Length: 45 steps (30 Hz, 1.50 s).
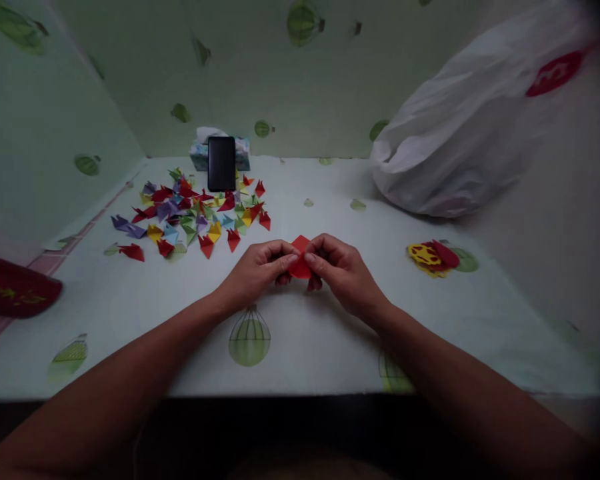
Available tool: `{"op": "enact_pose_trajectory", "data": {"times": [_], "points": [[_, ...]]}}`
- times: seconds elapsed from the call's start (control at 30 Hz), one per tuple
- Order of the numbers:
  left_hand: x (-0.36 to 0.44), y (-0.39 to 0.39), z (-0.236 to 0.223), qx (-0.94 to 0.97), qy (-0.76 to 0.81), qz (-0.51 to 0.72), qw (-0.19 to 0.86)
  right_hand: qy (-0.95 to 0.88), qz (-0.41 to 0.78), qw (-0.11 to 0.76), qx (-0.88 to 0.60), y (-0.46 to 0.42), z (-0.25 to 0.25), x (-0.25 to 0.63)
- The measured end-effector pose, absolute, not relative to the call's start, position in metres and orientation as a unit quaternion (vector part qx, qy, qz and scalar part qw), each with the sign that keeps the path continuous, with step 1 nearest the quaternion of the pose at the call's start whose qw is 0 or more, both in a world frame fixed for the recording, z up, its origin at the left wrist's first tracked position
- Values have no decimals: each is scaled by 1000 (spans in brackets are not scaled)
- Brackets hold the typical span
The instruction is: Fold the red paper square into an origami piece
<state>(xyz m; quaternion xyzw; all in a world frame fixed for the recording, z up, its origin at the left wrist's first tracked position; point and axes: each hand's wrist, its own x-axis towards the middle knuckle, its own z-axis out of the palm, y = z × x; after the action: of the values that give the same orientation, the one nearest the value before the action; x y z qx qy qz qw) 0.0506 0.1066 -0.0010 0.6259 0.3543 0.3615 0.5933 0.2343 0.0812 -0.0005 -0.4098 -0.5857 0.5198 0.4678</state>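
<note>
Near the middle of the head view, just beyond a green balloon printed on the table, you hold a small piece of red paper between both hands. Your left hand pinches its left side, with the thumb on top and the fingers curled underneath. Your right hand does the same on the right side, so each grip is narrow and closed on the paper. Your thumb tips lie close together over it, and the paper shows above and below them, its upper end coming to a blunt point (the finer folds are too small to make out). Whether your fingers touch the tabletop, you cannot tell from this angle.

Beyond your left hand spreads a loose cluster of folded paper birds in red, yellow, green, blue and purple. Behind them, a dark phone stands upright in front of a tissue box, near the patterned wall. At the far left lies a dark red object with yellow markings, cut off by the picture's edge. To your right, a yellow cutout overlaps with a red piece, and a bulky white plastic bag sits behind them.
</note>
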Motion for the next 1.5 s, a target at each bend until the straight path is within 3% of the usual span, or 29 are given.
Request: {"op": "enact_pose_trajectory", "data": {"times": [0.33,0.9,1.4,1.5], "points": [[53,103,-2,656,339,421,527,-571,515,492,-407,79,0,231],[52,100,-3,684,362,417,476,-589,485,505,-405,76,-1,229],[56,97,0,644,389,406,520,-603,468,506,-401,76,-2,230],[55,99,1,624,358,389,576,-604,477,512,-383,78,-3,232]]}}
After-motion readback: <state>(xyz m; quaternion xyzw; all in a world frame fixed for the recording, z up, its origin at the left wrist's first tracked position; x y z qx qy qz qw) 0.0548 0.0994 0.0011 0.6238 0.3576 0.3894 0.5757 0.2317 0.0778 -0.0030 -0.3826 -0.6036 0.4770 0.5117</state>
